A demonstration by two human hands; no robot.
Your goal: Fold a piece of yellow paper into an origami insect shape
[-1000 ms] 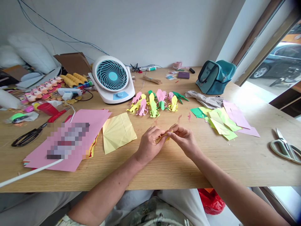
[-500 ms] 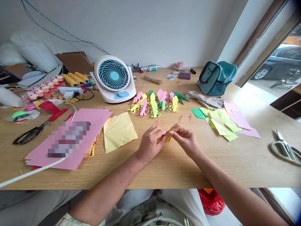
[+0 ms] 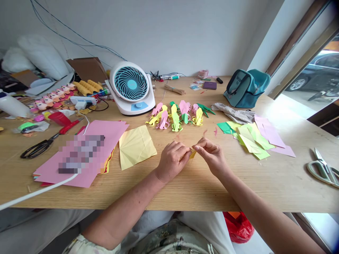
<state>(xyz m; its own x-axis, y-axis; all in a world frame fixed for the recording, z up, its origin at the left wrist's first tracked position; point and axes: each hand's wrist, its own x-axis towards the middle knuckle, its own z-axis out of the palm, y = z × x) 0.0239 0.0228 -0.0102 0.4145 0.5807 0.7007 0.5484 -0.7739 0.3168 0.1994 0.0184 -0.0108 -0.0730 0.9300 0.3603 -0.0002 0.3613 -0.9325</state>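
Observation:
My left hand and my right hand meet over the middle of the wooden table. Both pinch a small folded yellow paper piece between their fingertips; most of it is hidden by the fingers. A creased yellow paper square lies flat just left of my left hand. Behind the hands stands a cluster of folded paper figures in pink, yellow and green.
A pink paper stack and black scissors lie at the left. A white fan stands at the back, a teal bag at back right. Green, yellow and pink paper scraps and light scissors lie right.
The view has shifted slightly, so things sit a little further right. The hands keep pinching the yellow piece, which now shows a bit more between the fingertips.

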